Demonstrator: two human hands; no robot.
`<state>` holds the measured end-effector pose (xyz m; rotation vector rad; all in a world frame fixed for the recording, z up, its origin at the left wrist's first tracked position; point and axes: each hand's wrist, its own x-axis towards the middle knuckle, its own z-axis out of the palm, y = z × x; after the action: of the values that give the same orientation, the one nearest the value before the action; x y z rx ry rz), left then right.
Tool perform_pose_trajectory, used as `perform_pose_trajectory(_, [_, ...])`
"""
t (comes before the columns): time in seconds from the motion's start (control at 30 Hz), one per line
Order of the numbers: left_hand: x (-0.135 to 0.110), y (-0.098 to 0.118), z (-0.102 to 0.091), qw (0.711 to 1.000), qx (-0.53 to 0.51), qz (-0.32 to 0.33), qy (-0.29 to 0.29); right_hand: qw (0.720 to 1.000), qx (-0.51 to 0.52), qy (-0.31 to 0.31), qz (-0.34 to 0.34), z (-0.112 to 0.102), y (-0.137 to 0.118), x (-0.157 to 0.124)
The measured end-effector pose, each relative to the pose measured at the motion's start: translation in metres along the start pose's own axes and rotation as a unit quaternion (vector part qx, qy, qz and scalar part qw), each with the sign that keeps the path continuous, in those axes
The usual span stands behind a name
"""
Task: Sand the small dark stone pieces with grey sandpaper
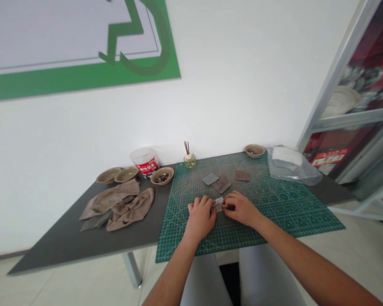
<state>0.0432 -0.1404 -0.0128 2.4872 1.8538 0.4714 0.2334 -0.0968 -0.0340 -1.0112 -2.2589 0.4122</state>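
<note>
1. Left hand (201,214) lies curled over the left end of a small pale piece (219,205); right hand (241,208) bends narrow at its right edge. Whether either grips, I cannot tell.
2. Uneven pressure could skew the piece on the green mat (185,238), near the brown patches (221,185) just beyond.
3. It looks flat, whitish-grey, faintly marked, partly covered by fingers.

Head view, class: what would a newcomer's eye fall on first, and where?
Probably the big green-edged sign, upper left on the white wall. Next, the green mat on the dark table, where the left hand and right hand meet at a small pale piece. Left of the mat lie crumpled brown cloths.
</note>
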Motion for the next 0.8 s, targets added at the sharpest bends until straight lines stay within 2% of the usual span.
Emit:
perform_pose_trajectory(0.13, [0.0001, -0.0005, 0.0001, 1.000, 0.000, 0.001, -0.006, 0.999, -0.012, 0.022, 0.022, 0.0001, -0.0007, 0.0009])
perform_pose_trajectory(0.3, [0.0004, -0.0008, 0.0015, 1.000, -0.003, 0.002, 0.003, 1.000, -0.003, -0.001, 0.009, -0.0007, -0.0020, -0.0007])
perform_pose_trajectory(0.8, [-0.0011, 0.0011, -0.0044, 1.000, -0.006, -0.001, -0.012, 1.000, -0.002, 0.012, 0.023, -0.0033, -0.0079, -0.0024])
